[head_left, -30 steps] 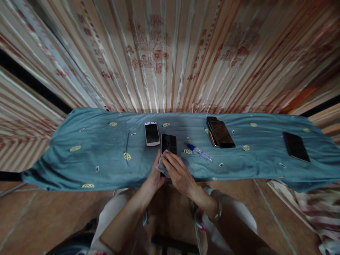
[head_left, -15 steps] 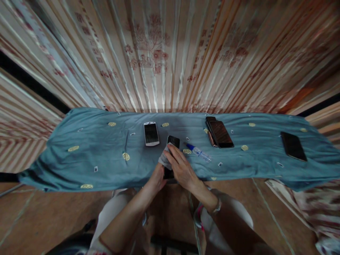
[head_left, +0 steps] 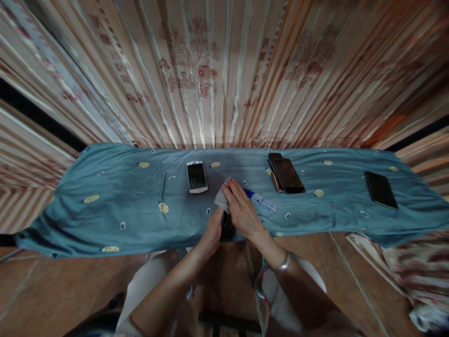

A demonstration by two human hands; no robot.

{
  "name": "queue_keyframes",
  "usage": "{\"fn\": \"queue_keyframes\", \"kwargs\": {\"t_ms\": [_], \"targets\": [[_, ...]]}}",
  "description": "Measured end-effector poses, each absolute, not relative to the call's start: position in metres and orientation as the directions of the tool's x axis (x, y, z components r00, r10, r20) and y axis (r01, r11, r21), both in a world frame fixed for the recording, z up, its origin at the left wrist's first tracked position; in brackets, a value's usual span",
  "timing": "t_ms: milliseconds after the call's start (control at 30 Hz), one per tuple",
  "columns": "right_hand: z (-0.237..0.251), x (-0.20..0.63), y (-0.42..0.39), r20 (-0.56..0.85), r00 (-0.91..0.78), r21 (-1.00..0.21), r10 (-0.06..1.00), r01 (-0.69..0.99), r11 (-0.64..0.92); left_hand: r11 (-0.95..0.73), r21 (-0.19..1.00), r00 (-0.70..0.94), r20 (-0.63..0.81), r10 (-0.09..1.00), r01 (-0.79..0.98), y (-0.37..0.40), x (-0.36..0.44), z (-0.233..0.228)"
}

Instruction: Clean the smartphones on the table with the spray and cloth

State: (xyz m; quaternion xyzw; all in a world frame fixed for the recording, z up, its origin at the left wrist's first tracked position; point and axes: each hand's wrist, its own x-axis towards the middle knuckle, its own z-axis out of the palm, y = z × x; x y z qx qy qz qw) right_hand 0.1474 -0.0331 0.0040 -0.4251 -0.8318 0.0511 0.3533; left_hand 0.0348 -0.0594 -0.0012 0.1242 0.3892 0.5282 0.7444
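Note:
Near the front edge of the cloth-covered table, my left hand [head_left: 212,232] grips a black smartphone [head_left: 228,229] from its left side. My right hand [head_left: 242,209] lies over the phone's upper part, closed on a small grey cloth [head_left: 222,200] pressed against it. Most of the phone is hidden by the cloth and my right hand; its dark lower end shows between my hands. Just right of my right hand lies a clear spray bottle [head_left: 262,201] with a blue top. Beyond my hands, slightly left, a white phone [head_left: 197,177] rests with its dark screen up.
A blue-green tablecloth [head_left: 80,220] with yellow patterns covers the narrow table. Several phones [head_left: 288,176] lie in an overlapping stack right of the bottle. Another dark phone [head_left: 381,189] sits farther right. Behind the table hangs a striped curtain [head_left: 224,93].
My right hand and the cloth have slid over the phone's top end, which showed before and is now covered. The whole view has shifted slightly.

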Motion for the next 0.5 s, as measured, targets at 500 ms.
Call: {"fn": "queue_keyframes", "kwargs": {"t_ms": [500], "targets": [[-0.013, 0.150, -0.027, 0.441, -0.221, -0.599, 0.870, 0.649, 0.469, 0.539, 0.522, 0.229, -0.543, 0.808, -0.662, -0.060, 0.025, 0.019]]}}
